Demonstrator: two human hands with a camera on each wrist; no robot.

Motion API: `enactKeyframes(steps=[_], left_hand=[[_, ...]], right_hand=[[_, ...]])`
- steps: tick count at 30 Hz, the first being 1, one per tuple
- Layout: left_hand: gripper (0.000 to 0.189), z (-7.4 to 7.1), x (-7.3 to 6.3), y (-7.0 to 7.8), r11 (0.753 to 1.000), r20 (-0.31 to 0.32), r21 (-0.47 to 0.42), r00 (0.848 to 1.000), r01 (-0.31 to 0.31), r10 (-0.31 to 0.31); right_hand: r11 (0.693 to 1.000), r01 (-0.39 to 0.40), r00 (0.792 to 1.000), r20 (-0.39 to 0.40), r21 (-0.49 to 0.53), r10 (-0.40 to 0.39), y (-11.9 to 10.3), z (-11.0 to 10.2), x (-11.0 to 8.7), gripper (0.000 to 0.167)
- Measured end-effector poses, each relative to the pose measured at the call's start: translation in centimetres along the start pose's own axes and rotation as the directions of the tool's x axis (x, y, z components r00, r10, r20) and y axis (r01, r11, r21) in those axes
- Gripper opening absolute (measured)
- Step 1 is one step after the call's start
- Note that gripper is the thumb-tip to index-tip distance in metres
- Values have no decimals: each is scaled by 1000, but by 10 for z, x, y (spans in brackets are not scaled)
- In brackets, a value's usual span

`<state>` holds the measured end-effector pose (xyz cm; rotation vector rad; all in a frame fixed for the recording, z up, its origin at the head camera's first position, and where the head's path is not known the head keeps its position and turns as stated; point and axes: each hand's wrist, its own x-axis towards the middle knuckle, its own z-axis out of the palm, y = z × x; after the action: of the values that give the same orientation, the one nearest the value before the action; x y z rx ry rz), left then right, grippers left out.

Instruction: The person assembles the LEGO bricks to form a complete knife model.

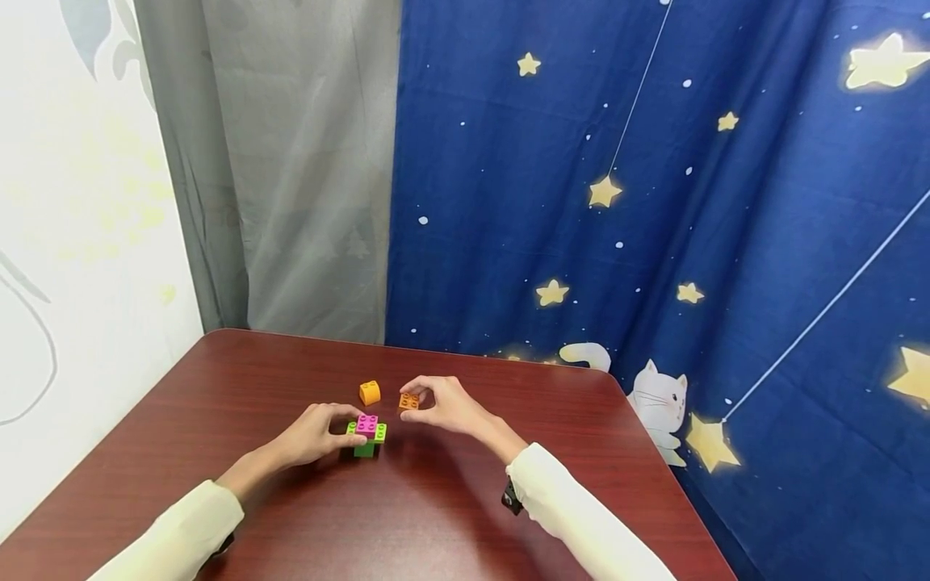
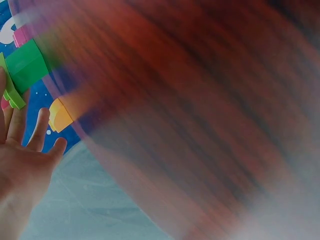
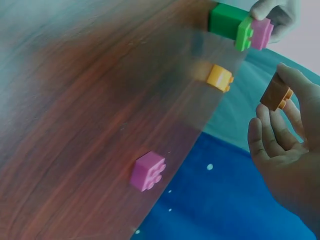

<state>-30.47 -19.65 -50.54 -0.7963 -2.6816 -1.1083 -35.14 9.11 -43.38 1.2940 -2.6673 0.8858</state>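
My left hand (image 1: 317, 436) holds a small stack of toy building blocks (image 1: 366, 449) by its upper part, thumb on the near side and fingers behind. The stack has a green block at the bottom, a lime one across it and a magenta one on top. Between thumb and fingers of my right hand (image 1: 445, 406) an orange block (image 1: 409, 402) is pinched, studs up, just right of the stack. The right wrist view shows this orange block (image 3: 276, 93) raised off the table, with the other fingers spread below it.
A yellow block with a curved side (image 1: 370, 393) lies behind the stack. Farther off, a pink block (image 3: 148, 171) sits on the table in the right wrist view; my right hand hides it in the head view. The brown table (image 1: 291, 371) ends at grey and blue curtains.
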Motion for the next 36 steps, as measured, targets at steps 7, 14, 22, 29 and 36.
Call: enactKeyframes(steps=[7,14,22,29,36], left_hand=[[40,-2,-2,1,1000,4,7,1000,8,-8],[37,-1,-1,0,1000,-7,3,1000,-25,25],[34,-1,1,1,999,-20,0,999,-50,50],[37,0,1,2,999,-21,6,999,-47,47],[36,0,0,2,998,-16,9,998,-57,57]], right_hand=[[999,41,999,-7,7,-41,-13,4,16,41],[999,42,999,3,20,-42,-24,7,25,41],[998,62,998,19,24,-62,-35,11,33,42],[996,85,996,21,-10,-84,-38,16,36,39],[993,112,993,28,-26,-111,-39,20,37,38]])
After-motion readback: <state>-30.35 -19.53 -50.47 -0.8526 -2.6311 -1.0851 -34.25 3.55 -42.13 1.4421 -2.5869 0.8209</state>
